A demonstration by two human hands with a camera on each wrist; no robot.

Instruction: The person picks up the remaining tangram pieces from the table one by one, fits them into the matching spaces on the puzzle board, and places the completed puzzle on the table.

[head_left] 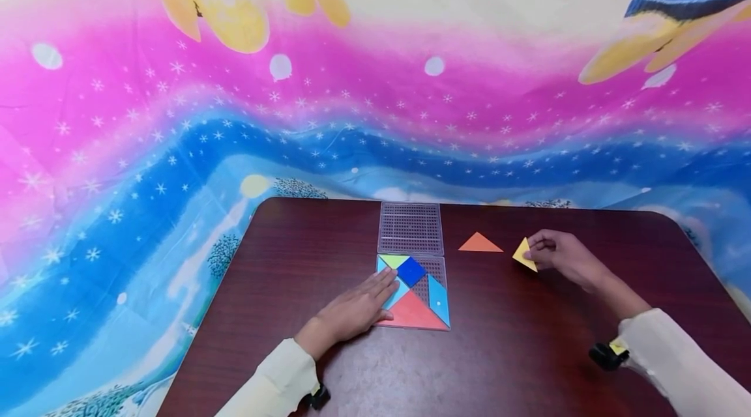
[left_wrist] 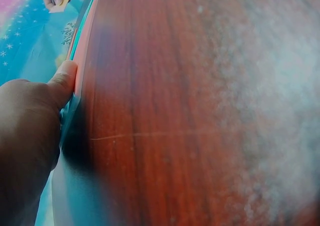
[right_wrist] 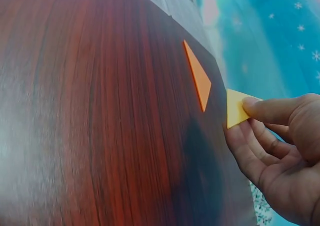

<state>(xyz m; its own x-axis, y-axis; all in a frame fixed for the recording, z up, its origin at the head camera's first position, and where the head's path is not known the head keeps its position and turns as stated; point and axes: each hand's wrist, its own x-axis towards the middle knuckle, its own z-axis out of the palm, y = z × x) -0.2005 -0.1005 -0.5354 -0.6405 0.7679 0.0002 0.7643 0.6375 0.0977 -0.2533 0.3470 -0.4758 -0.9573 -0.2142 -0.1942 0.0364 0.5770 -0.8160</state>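
Note:
The right hand [head_left: 566,259] pinches a yellow triangle tangram piece [right_wrist: 235,110] between thumb and fingers, over the right part of the table. Left of it an orange triangle [head_left: 481,243] lies flat on the wood. With fingers stretched out, the left hand [head_left: 359,306] rests on the left side of a clear plastic tangram case [head_left: 434,266]. In the case are a large red triangle [head_left: 412,313], a light blue triangle partly under the fingers, a green triangle [head_left: 396,261], a dark blue square [head_left: 411,272] and a light blue parallelogram [head_left: 437,300]. Bare grid shows between square and parallelogram.
The case's grid lid [head_left: 411,228] lies opened out behind it, near the table's back edge. A dark red-brown table [head_left: 499,352] carries everything. Behind it hangs a colourful patterned cloth [head_left: 375,117].

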